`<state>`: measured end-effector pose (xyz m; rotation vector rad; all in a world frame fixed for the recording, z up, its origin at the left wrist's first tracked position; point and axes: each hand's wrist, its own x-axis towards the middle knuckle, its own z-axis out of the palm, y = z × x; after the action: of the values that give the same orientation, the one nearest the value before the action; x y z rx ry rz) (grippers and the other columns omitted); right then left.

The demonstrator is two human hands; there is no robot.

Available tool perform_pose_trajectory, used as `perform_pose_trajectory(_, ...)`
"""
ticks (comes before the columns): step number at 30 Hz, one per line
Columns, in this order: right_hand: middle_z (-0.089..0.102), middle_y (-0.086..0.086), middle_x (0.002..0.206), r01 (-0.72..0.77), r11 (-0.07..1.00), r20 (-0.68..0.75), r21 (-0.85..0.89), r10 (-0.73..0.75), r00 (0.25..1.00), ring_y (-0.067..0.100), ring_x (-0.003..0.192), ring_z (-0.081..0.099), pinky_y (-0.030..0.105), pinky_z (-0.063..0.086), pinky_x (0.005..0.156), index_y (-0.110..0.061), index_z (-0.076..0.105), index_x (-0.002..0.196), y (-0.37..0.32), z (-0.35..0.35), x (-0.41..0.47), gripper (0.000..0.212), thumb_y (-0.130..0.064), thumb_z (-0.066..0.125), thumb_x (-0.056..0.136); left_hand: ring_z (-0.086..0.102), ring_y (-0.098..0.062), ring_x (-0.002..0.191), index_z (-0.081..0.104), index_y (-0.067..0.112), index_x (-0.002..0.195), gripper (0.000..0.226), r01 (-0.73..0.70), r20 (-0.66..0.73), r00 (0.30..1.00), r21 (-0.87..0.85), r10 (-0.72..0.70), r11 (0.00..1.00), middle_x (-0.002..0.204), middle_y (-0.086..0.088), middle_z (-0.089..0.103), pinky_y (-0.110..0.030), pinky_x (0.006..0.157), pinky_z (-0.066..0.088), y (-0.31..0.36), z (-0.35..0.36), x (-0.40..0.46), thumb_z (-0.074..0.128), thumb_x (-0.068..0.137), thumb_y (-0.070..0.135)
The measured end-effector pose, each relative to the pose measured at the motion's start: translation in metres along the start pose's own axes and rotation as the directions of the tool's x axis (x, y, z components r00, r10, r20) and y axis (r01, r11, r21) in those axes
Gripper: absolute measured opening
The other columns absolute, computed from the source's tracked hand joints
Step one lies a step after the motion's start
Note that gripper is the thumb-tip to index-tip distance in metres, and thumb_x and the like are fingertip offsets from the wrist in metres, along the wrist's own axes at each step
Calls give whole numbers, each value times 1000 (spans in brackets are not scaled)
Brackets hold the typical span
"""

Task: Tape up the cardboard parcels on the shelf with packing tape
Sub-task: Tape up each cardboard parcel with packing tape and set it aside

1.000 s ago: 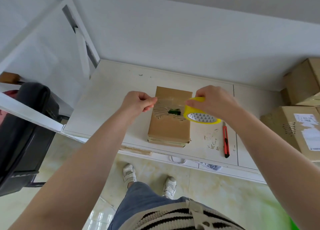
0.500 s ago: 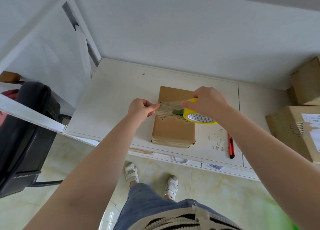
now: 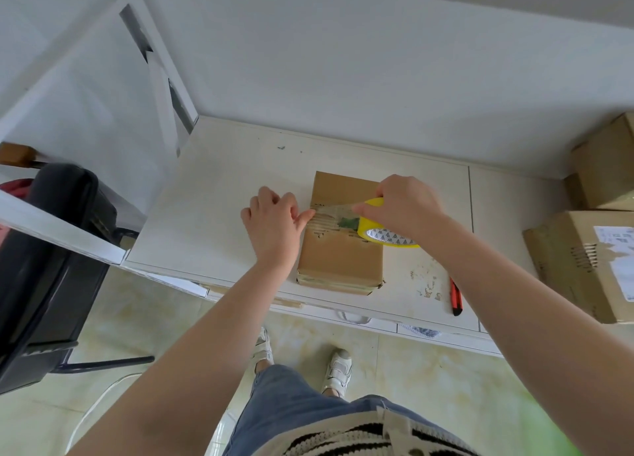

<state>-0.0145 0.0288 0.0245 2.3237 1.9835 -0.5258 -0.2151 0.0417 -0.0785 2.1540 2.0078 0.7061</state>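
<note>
A flat brown cardboard parcel lies on the white shelf, with a torn patch across its upper half. My right hand grips a yellow roll of packing tape over the parcel's right edge. A strip of tape runs from the roll leftward across the torn patch. My left hand sits at the parcel's left edge, thumb pressing the tape's free end onto the cardboard, the other fingers loosely curled.
A red utility knife lies on the shelf to the right of the parcel. Larger cardboard boxes stand at the far right. A black chair stands at the left, beside the shelf frame.
Both hands have come down onto the parcel. The tape strip, held in the air before, now lies across the torn patch, with my left thumb pressing its end at the left edge.
</note>
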Motion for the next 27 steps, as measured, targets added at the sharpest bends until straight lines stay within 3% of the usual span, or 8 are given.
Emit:
perform_pose_trajectory(2,67,4,86,-13,1000,1,3,13,1000,24,81,64,31,47,66,-11,68,98,-1,1,0,57,-66,57,86,45,-27,76,69,17,78,32,-62,2,998,121,62,991,84,-5,50,-36,74,25,4,1,-3,61,92,44)
perform_pose_trajectory(3,67,4,84,-21,1000,1,4,21,1000,24,80,64,30,46,65,-11,68,96,-1,2,1,57,-66,57,85,44,-27,79,72,18,87,34,-68,76,996,168,56,983,86,-5,50,-37,76,26,8,0,-4,51,99,42)
perform_pose_trajectory(5,65,3,79,-26,1000,-3,-5,26,1000,24,77,63,29,43,60,-12,68,91,-1,3,1,55,-65,58,84,42,-26,81,68,19,101,46,-58,241,971,251,-4,966,86,-2,48,-40,81,29,17,-2,-5,27,106,40)
perform_pose_trajectory(7,61,1,72,-26,999,-10,-24,26,1000,24,73,61,26,37,54,-11,64,84,-3,3,-1,54,-65,57,85,44,-26,77,62,19,102,51,-34,322,945,265,-55,964,81,0,47,-41,83,31,26,-3,-4,17,106,42)
perform_pose_trajectory(11,56,-2,68,-6,1000,8,-8,6,1000,20,66,56,27,33,52,-14,59,75,-2,0,-2,64,-77,51,81,54,-26,72,56,20,93,52,71,420,895,197,-149,978,66,5,51,-39,79,29,26,3,-4,11,106,45)
perform_pose_trajectory(15,54,0,66,-13,996,26,89,11,1000,18,63,51,27,30,52,-14,58,68,23,-15,0,56,-69,57,83,55,-25,71,49,22,89,50,126,436,883,138,-174,982,64,5,52,-38,80,30,26,5,-6,10,105,47)
perform_pose_trajectory(19,58,-3,71,-52,999,15,-4,52,999,11,62,51,25,31,51,-18,63,76,45,-17,-1,54,-71,56,82,55,-25,69,50,21,87,52,154,449,870,147,-205,977,64,3,54,-38,80,31,25,7,-6,9,105,48)
perform_pose_trajectory(27,60,-2,72,-202,973,104,115,191,976,13,65,56,26,37,53,-19,59,74,63,26,9,59,-77,62,72,55,-24,69,50,20,89,54,182,450,862,160,-236,970,65,3,53,-38,80,35,27,8,-8,7,105,48)
